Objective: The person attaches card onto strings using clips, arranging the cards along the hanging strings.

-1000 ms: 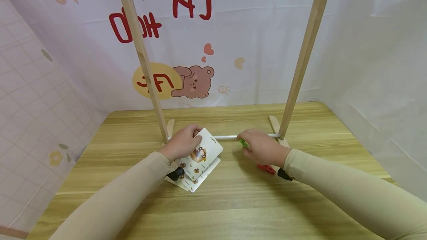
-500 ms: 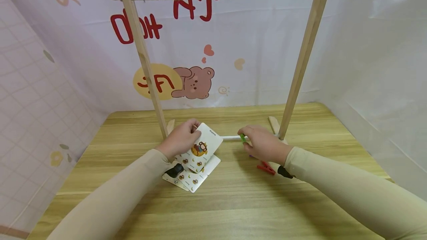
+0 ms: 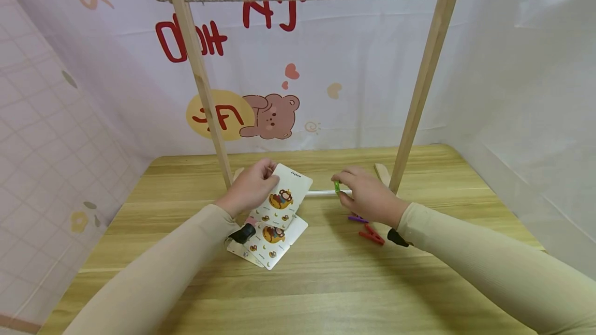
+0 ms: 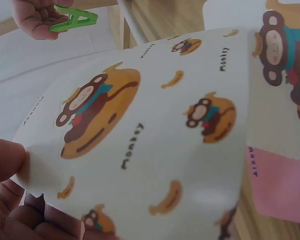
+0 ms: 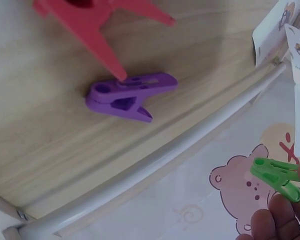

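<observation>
Wood-grain table (image 3: 326,288): left hand (image 3: 251,186) clamped on white card (image 4: 175,115) (lettered "monkey"); right hand (image 3: 368,195) pinches green clothespin (image 5: 267,173), near purple clothespin (image 5: 134,90) and red clothespin (image 3: 372,235).

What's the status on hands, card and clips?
Left hand pinching a monkey card. Right hand holding the green clip. Purple clip, red clip on table. No obstruction evident.

At a wooden table (image 3: 321,296), a cream left sleeve (image 3: 163,273) toward the left edge matches a cream right sleeve (image 3: 484,264) toward the right, both plain and snug, a black fitting (image 3: 397,238) at each cuff (image 3: 413,224), left hand (image 3: 250,187) and right hand (image 3: 369,199) bare.
</observation>
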